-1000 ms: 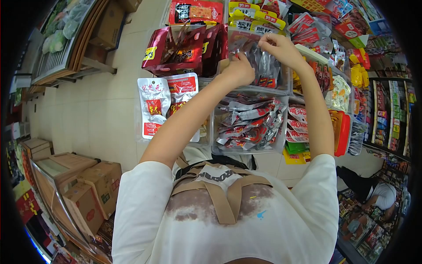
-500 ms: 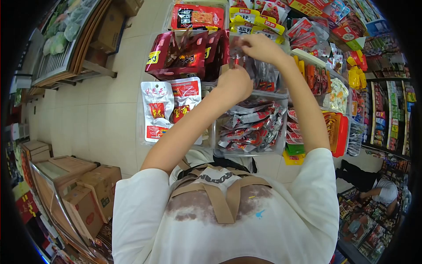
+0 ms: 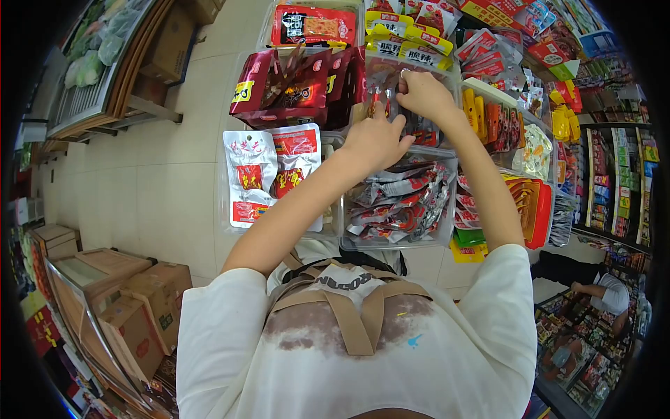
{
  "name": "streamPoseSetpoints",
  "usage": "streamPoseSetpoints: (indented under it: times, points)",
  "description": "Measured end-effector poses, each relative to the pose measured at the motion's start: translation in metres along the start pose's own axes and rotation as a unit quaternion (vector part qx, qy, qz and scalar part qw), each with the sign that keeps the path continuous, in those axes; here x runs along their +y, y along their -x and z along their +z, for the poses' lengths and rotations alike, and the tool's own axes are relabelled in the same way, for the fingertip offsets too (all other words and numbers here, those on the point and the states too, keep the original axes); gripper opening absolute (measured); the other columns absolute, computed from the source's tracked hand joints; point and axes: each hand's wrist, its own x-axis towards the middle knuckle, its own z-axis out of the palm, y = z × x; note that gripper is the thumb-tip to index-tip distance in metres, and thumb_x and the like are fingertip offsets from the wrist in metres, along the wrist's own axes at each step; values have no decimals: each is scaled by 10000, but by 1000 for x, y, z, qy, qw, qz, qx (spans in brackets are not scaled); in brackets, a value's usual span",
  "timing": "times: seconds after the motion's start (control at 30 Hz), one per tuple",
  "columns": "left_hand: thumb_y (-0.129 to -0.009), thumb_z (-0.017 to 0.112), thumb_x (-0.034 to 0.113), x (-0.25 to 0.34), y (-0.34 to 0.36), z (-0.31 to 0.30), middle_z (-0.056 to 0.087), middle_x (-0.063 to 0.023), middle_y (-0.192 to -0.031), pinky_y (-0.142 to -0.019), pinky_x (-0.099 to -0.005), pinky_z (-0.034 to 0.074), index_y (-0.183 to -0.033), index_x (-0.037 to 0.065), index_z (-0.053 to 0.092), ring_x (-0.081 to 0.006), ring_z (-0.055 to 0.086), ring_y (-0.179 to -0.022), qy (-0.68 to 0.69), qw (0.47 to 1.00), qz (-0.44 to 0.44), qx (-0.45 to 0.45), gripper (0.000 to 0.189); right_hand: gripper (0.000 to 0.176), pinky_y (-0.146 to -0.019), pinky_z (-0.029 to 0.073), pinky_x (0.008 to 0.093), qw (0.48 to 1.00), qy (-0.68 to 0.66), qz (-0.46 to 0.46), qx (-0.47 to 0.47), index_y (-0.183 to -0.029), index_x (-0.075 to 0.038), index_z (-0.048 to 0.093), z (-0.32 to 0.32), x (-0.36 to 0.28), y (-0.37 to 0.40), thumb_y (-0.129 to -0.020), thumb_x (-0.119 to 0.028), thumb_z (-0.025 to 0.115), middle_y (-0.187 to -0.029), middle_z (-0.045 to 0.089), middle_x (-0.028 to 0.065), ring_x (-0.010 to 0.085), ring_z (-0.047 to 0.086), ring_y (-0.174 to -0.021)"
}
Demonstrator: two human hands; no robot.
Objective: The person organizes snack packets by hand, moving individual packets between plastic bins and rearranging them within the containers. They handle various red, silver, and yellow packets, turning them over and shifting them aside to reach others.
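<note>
My left hand point(image 3: 377, 142) reaches over the front edge of a clear plastic bin point(image 3: 447, 140), its thumb apart and its fingers stretched towards the packets inside. Farther right, my right hand point(image 3: 427, 95) is over the same bin, with its fingers curled in a pinch. A small pale bit shows at those fingertips, too small to name. Silvery snack packets point(image 3: 421, 124) lie in the bin, partly hidden by both hands. Just left stand dark red snack bags point(image 3: 293, 91). Nearer my body, another clear bin holds several silver-and-red packets point(image 3: 405, 199).
White-and-red pouches point(image 3: 271, 171) lie in a bin at the left. Yellow-topped bags point(image 3: 412, 45) stand behind the hands. An orange-red tray point(image 3: 537, 213) and more snack bins are on the right. Cardboard boxes point(image 3: 150, 304) sit lower left. Another person point(image 3: 611, 293) is at far right.
My right hand has moved right and slightly down. My left hand has lowered a little, and its fingers and thumb have spread from a closed shape.
</note>
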Motion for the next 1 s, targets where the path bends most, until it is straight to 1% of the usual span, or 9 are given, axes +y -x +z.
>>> streamPoseSetpoints:
  times: [0.13,0.27,0.33,0.47,0.53,0.67,0.73,0.83,1.0]
  points:
    - [-845,424,404,-1,2,1,369,-338,-1188,-648,-450,503,-1085,9,434,-439,577,-787,11,1000,4,28,462,245,-705,484,401,998,59,11,9,-772,-20,617,-3,-13,4,-663,-239,602,-792,619,165,315,599,-786]
    - [-841,437,409,-2,3,2,385,-338,-1171,-635,-442,506,-1077,-37,414,-432,581,-776,7,999,2,41,506,270,-708,487,398,996,77,35,3,-778,-8,625,-2,-16,13,-672,-256,609,-791,618,174,323,600,-784]
    - [-836,445,413,-2,3,2,395,-334,-1161,-627,-439,507,-1071,-65,400,-423,587,-765,10,999,3,46,534,235,-675,479,402,997,60,38,4,-716,-22,623,-2,-19,20,-692,-255,608,-745,605,181,334,591,-745]
    - [-833,450,416,-4,3,6,408,-328,-1147,-624,-433,508,-1075,-69,392,-417,589,-758,8,999,10,52,544,250,-701,484,408,996,74,40,-5,-759,0,612,-1,-22,23,-692,-238,581,-790,615,186,329,599,-771]
    - [-831,455,409,-3,2,4,412,-322,-1143,-624,-431,508,-1076,-67,392,-417,588,-750,10,998,14,53,539,245,-692,481,413,998,-6,56,25,-761,2,605,9,-13,18,-699,-230,560,-781,610,186,336,595,-753]
    - [-829,454,400,-5,2,5,417,-315,-1140,-625,-429,508,-1070,-70,395,-414,589,-752,21,999,16,44,531,232,-685,476,416,996,-30,69,56,-746,6,594,18,-10,14,-705,-215,539,-761,604,185,343,591,-735]
    - [-826,453,391,-3,2,7,430,-302,-1125,-620,-429,507,-1058,-73,401,-402,592,-749,18,998,15,53,522,206,-668,471,425,990,-33,39,130,-711,8,573,17,-14,12,-706,-191,519,-728,599,182,351,585,-707]
    - [-825,450,386,-5,2,11,434,-299,-1120,-610,-423,508,-1036,-75,409,-390,597,-737,14,997,18,78,508,173,-645,468,430,982,3,0,189,-678,-1,555,27,-9,8,-701,-166,511,-701,596,176,345,586,-682]
    - [-823,455,387,-5,3,13,420,-315,-1136,-590,-414,511,-1012,-66,419,-380,602,-703,9,996,22,83,492,181,-630,470,434,978,72,-39,193,-694,-15,559,41,-6,8,-707,-188,507,-701,599,166,332,593,-674]
